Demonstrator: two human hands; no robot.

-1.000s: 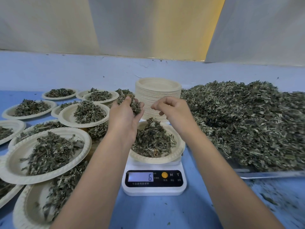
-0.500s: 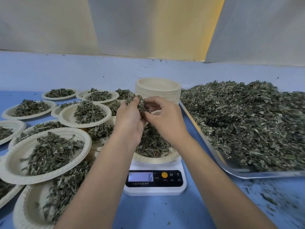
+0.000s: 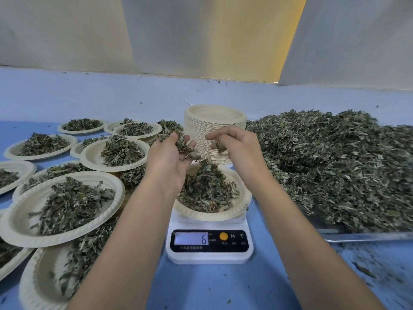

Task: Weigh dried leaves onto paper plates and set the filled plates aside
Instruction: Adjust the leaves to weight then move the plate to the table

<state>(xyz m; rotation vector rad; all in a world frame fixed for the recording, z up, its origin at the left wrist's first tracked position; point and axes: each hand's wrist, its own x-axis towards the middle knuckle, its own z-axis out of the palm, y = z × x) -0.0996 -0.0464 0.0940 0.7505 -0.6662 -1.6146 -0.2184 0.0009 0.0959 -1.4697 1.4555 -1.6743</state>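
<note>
Leaves (image 3: 207, 191) are lying heaped on the paper plate (image 3: 242, 205) that is sitting on the white scale (image 3: 210, 256) in front of me, and its display is reading 6. I am holding both hands above that plate, a little apart from each other. My left hand (image 3: 169, 159) is cupping a clump of dried leaves (image 3: 183, 144), its fingers curling round it, and a few bits are hanging off its lower edge just over the heap. My right hand (image 3: 239, 146) is pinching a small tuft (image 3: 218, 146) between thumb and fingertips. Behind my hands a tall stack of empty plates (image 3: 214, 121) is standing on the blue counter (image 3: 223, 287). To my right a metal tray (image 3: 368, 236) is carrying a big pile of loose leaves (image 3: 335, 171). To my left the filled plates (image 3: 20, 220) are lying close together, several overlapping and some resting on others.
</note>
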